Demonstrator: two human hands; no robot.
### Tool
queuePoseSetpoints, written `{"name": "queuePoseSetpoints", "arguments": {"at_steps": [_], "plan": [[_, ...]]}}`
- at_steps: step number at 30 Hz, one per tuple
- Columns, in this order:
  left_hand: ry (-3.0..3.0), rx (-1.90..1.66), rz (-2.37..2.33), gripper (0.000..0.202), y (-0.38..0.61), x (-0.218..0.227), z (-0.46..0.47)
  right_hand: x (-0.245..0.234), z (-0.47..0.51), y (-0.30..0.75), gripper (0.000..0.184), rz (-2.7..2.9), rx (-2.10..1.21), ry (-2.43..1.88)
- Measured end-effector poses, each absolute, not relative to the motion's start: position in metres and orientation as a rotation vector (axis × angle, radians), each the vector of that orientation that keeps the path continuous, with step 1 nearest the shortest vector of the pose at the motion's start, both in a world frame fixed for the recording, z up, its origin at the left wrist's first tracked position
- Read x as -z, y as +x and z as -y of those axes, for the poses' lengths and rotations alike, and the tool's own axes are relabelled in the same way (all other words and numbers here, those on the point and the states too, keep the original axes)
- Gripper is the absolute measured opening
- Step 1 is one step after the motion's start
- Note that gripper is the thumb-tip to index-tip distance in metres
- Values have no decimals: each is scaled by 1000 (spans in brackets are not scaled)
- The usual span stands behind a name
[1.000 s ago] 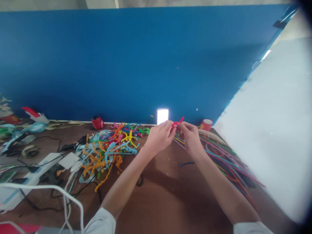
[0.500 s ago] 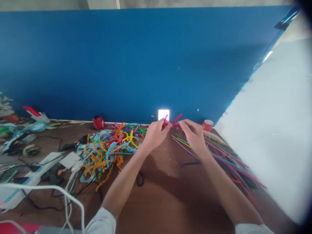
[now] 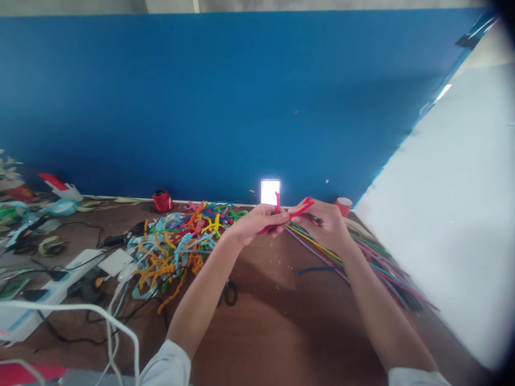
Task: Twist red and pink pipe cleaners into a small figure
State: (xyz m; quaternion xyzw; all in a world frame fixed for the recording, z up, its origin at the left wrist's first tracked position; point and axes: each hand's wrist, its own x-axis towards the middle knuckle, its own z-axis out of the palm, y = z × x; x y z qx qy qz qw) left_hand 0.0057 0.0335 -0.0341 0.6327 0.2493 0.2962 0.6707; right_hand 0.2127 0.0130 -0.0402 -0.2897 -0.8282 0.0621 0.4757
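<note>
Both my hands hold a red pipe cleaner (image 3: 300, 209) above the brown table (image 3: 281, 321). My left hand (image 3: 257, 222) pinches one bent end, which sticks up near the fingers. My right hand (image 3: 328, 222) grips the other end, which points up and left. A pile of twisted pipe cleaner figures (image 3: 181, 244) in many colours lies to the left of my left hand. Straight pipe cleaners (image 3: 370, 262) in several colours lie fanned out under and to the right of my right hand.
A blue partition (image 3: 241, 102) stands behind the table and a white panel (image 3: 454, 214) on the right. A lit phone screen (image 3: 270, 191), a red cup (image 3: 343, 206) and a red tape holder (image 3: 163, 201) stand at the back. Power strip (image 3: 52, 292), cables and a glue gun (image 3: 60, 187) lie left.
My hands have drawn slightly apart and turned the red pipe cleaner. Its ends now stick up between the hands, and my left hand has rolled palm up.
</note>
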Motion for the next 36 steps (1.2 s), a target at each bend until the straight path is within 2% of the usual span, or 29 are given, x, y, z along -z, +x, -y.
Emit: {"name": "queuePoseSetpoints", "arguments": {"at_steps": [4,7,11,15,17,20,25,28,31,36], "plan": [[1578,-859,-639,38,12,34,-31,42,-6,204,17,1933,2,-817],[1936,-1071,-794,34,15,32,-25,45,-4,195,25,1806,-19,-920],[2516,-1203,-1079,31,18,36,-22,55,-11,184,31,1513,-445,-939],[2794,-1161,-1085,38,21,48,-28,65,-17,173,38,1217,-852,-900],[2731,-1192,-1080,35,21,49,-29,65,-16,171,39,1181,-885,-901],[2424,-1233,-1075,27,20,42,-28,62,-13,171,36,1250,-740,-934],[2011,-1164,-895,28,16,31,-25,51,-7,181,37,1486,-586,-950],[1762,-1129,-814,28,15,32,-27,44,-4,188,30,1569,-561,-902],[1534,-1010,-714,30,14,33,-29,37,-2,195,17,1783,-404,-810],[1355,-770,-625,32,8,32,-31,34,-8,205,17,1998,-217,-748]]}}
